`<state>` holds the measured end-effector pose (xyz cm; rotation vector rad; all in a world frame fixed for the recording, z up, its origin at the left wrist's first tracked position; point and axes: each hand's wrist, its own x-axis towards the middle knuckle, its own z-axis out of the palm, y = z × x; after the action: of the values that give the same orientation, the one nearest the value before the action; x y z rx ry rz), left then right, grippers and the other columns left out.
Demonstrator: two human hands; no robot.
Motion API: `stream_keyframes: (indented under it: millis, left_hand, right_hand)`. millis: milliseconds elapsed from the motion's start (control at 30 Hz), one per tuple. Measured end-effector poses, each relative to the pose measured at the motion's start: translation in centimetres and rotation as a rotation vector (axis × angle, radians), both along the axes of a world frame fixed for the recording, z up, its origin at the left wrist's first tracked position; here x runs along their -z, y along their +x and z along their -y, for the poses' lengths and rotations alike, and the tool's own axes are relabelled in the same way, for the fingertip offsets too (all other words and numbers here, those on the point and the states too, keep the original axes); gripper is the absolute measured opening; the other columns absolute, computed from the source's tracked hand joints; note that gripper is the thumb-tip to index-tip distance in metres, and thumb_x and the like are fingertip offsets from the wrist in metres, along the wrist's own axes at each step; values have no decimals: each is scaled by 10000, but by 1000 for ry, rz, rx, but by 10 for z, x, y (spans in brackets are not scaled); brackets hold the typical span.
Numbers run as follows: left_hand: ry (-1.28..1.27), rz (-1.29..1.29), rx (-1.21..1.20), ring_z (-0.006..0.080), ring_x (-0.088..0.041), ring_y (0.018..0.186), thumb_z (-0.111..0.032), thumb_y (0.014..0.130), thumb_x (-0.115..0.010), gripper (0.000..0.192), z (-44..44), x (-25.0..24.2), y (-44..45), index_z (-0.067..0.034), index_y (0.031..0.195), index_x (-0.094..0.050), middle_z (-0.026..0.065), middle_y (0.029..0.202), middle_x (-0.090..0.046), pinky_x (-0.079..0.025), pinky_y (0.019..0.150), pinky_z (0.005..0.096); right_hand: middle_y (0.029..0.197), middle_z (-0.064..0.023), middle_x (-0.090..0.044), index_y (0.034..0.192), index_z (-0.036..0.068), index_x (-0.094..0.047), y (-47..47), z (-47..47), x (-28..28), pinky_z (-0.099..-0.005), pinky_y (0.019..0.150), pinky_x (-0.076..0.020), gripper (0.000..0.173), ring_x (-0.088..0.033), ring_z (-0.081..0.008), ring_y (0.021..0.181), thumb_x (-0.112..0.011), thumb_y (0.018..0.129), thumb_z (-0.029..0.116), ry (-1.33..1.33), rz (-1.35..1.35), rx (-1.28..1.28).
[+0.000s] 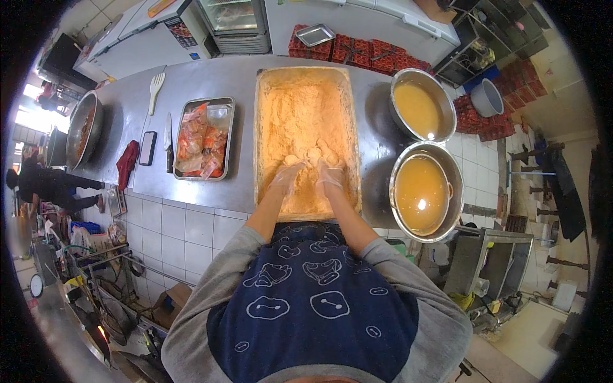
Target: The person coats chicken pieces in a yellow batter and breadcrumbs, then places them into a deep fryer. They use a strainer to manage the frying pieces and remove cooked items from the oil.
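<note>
A deep rectangular metal tray (pixel 355 119) holds orange-yellow breading flour (pixel 292 103), directly before me. Both my hands wear clear plastic gloves and rest in the near half of the tray. My left hand (pixel 286 176) and my right hand (pixel 329 176) lie side by side, fingers pointing away, against several flour-coated pieces (pixel 313 154) of food. The fingertips are partly buried or covered by flour, so whether either hand grips a piece does not show. At the right stand two metal bowls of yellowish liquid, the farther one (pixel 419 107) and the nearer one (pixel 421 191).
Left of the flour lie a small metal tray (pixel 231 139) with plastic-bagged food, a knife (pixel 169 148), a phone (pixel 147 148), a red cloth (pixel 128 164) and a pale slotted spatula (pixel 155 93). A large bowl (pixel 93 129) stands farther left. Another person (pixel 52 186) is beyond the steel table.
</note>
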<state>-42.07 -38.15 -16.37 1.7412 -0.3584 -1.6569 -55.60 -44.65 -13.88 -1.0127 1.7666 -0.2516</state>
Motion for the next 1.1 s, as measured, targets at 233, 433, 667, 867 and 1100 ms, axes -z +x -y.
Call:
stream_keyframes:
  millis: [233,433,667,867,1100]
  left_hand:
    - [21,64,-84,298,-453,1257,-507,812,-671,732,6,27,-25,14,1306,-525,213,1363,-488,-390,998,415]
    - [122,-18,-677,284,-529,1117,-522,788,-697,795,31,40,-52,27,1314,-462,204,1246,-529,-440,918,400]
    - [97,-167,-578,312,-496,1178,-462,771,-723,845,28,30,-33,-4,1386,-371,216,1370,-442,-430,948,428]
    - [-71,36,-276,302,-517,1135,-367,846,-646,610,2,81,-5,-14,1316,-482,192,1306,-514,-430,948,415]
    - [-22,-99,-549,275,-541,1071,-320,875,-634,523,9,35,-9,-5,1278,-522,168,1262,-546,-434,922,392]
  right_hand:
    - [1419,-197,-431,1408,-39,-377,-6,9,65,-395,954,-423,926,-469,-279,1253,-666,787,584,120,345,214]
    - [1398,-243,-442,1418,-6,-356,-2,-8,17,-411,947,-453,1005,-483,-318,1264,-628,738,682,35,164,-76]
    - [1312,-313,-500,1263,-119,-506,-25,-18,12,-410,963,-441,942,-526,-384,1201,-630,738,654,90,92,-574]
    - [1144,-307,-604,1317,-73,-469,-30,-29,24,-427,885,-487,897,-598,-389,1084,-672,722,567,-288,-284,-969]
    - [1056,-263,-649,1259,-32,-523,-33,-14,4,-427,850,-478,702,-621,-351,1017,-665,792,472,-138,50,-735]
